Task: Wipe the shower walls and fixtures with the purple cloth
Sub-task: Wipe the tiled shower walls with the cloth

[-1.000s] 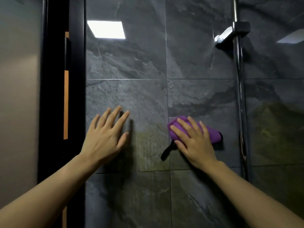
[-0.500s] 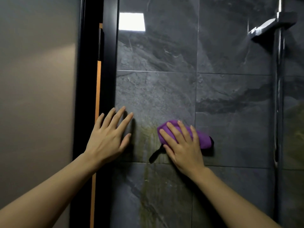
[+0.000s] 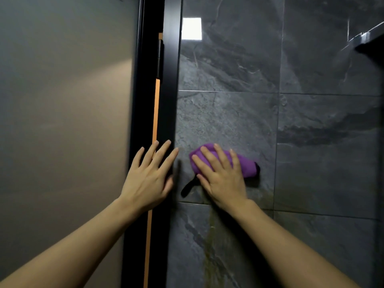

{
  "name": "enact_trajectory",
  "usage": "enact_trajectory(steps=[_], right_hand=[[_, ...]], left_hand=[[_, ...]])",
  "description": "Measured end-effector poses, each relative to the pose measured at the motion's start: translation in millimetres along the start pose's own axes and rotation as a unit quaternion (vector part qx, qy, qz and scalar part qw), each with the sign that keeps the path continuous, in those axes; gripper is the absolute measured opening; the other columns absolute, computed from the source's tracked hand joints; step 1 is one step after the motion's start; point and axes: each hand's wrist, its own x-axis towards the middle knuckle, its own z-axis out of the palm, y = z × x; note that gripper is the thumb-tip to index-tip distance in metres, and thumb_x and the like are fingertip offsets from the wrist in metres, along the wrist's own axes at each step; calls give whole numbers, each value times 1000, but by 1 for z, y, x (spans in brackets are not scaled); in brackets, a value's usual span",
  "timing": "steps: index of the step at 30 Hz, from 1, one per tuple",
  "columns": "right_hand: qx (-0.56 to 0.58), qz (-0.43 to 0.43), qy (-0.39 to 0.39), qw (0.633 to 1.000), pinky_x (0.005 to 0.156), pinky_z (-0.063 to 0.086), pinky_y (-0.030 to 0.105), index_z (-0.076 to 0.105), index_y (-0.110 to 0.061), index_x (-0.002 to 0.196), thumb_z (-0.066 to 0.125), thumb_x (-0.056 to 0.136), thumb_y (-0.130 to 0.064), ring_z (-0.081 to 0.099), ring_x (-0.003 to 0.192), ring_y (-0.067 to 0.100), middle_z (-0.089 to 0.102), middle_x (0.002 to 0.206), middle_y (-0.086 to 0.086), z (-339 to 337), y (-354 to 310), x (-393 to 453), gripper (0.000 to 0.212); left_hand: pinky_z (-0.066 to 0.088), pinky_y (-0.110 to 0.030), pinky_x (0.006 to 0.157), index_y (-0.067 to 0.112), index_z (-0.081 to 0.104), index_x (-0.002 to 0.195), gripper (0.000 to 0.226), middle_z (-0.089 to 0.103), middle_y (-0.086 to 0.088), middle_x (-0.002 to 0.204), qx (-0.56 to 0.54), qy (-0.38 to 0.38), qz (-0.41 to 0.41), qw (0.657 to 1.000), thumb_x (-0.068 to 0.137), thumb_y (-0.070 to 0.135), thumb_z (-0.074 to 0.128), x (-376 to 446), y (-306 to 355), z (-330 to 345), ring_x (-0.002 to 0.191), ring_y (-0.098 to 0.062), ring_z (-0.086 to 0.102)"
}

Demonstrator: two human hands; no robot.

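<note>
Head view: the right hand (image 3: 223, 175) lies flat with its fingers (image 3: 204, 162) spread a little, palm pressing the purple cloth (image 3: 246, 166) against the dark tiled wall (image 3: 228, 121). The cloth is bunched into a soft rounded wad; its far end pokes out to the right of the hand, and the rest is covered by the palm and fingers. A thin black shadow trails down and left from under the thumb side. The left hand (image 3: 148, 179) is open, fingers fanned and pointing up, laid flat over the black vertical frame (image 3: 170, 80) at the wall's left edge, its fingertips just reaching the tile. The two hands are near each other but apart.

The tiles are large, glossy rectangles of grey stone with pale veins, joined by thin light grout lines. A yellowish streak (image 3: 209, 246) runs down the tile below the cloth. A bright square ceiling light reflection (image 3: 191, 28) sits high on the upper tile. Inside the black frame runs a narrow orange strip (image 3: 154, 121). Left of the frame is a smooth beige-grey panel (image 3: 62, 121). At the top right edge a chrome fixture (image 3: 362, 36) shows only partly.
</note>
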Motion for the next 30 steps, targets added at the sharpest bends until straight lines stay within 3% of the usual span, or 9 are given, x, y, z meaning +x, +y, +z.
enact_trajectory(steps=[3, 8, 15, 23, 27, 30], right_hand=[[12, -41, 12, 999, 114, 24, 55, 48, -33, 142, 51, 93, -46, 36, 142, 28, 44, 152, -2, 6, -18, -12, 51], [-7, -118, 4, 993, 112, 29, 53, 50, -36, 141, 51, 94, -48, 38, 142, 25, 45, 151, -4, 8, 11, -39, 48], [-4, 32, 10, 999, 114, 21, 55, 43, -32, 145, 44, 95, -46, 32, 143, 29, 42, 153, -1, -2, 8, 18, 52], [7, -77, 13, 997, 113, 27, 55, 48, -33, 142, 54, 93, -45, 34, 143, 27, 43, 152, -2, 12, -35, -37, 51], [-1, -146, -10, 989, 112, 29, 53, 47, -35, 143, 55, 92, -46, 36, 142, 27, 43, 152, -3, 11, -7, -83, 53], [-17, -113, -8, 993, 112, 30, 53, 48, -35, 143, 54, 93, -46, 37, 142, 27, 43, 152, -2, 3, 30, -84, 51]], left_hand=[[28, -53, 115, 21, 37, 151, 70, 33, -7, 159, 1, 5, 5, 1000, 84, 42, 47, -2, -3, 0, 145, -32, 32], [28, -53, 115, 19, 39, 149, 68, 35, -8, 158, 0, 11, 16, 1000, 86, 42, 46, -5, -1, 1, 144, -33, 33], [26, -52, 117, 19, 37, 151, 69, 33, -6, 159, 1, -1, 25, 1000, 86, 42, 47, -17, -3, 5, 145, -33, 32], [25, -51, 117, 18, 36, 151, 71, 30, -8, 160, -9, 9, 24, 1000, 85, 39, 48, -25, -7, 7, 145, -34, 31], [24, -51, 118, 19, 32, 153, 72, 28, -8, 161, -17, -5, 36, 999, 86, 40, 48, -35, 4, 14, 146, -34, 28], [24, -52, 118, 19, 30, 153, 72, 28, -9, 161, -21, -13, 41, 999, 87, 40, 46, -46, 12, 17, 147, -34, 27]])
